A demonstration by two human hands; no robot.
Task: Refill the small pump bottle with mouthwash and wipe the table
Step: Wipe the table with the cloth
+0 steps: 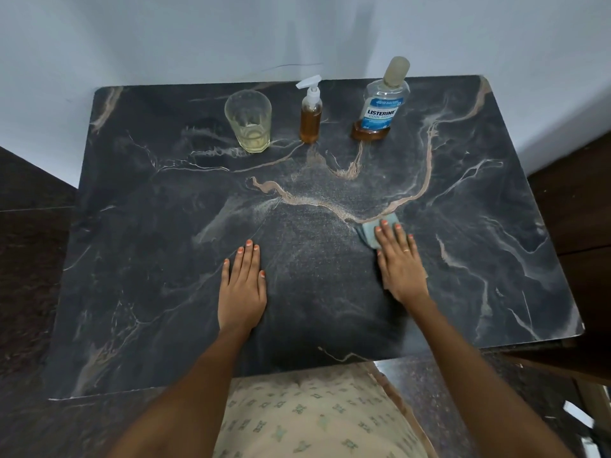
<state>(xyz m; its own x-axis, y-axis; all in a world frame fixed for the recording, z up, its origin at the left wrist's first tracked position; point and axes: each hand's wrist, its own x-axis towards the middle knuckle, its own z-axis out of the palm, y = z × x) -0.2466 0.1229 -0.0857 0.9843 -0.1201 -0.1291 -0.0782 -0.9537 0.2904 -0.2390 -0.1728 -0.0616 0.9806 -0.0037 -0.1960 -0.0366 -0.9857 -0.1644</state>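
A small pump bottle [310,119] with amber liquid and a white pump stands at the back of the dark marble table [165,226]. To its right is the Listerine mouthwash bottle [382,104], capped, with a little amber liquid at the bottom. My right hand [400,262] lies flat on a grey-blue cloth [372,234] on the table's right middle, pressing it down. My left hand [243,285] rests flat on the table near the middle, fingers together, holding nothing.
A clear drinking glass [248,120] with a little pale liquid stands at the back left of the bottles. A light wall rises behind the table. Dark wooden furniture [575,206] stands at the right edge. My patterned clothing shows below the front edge.
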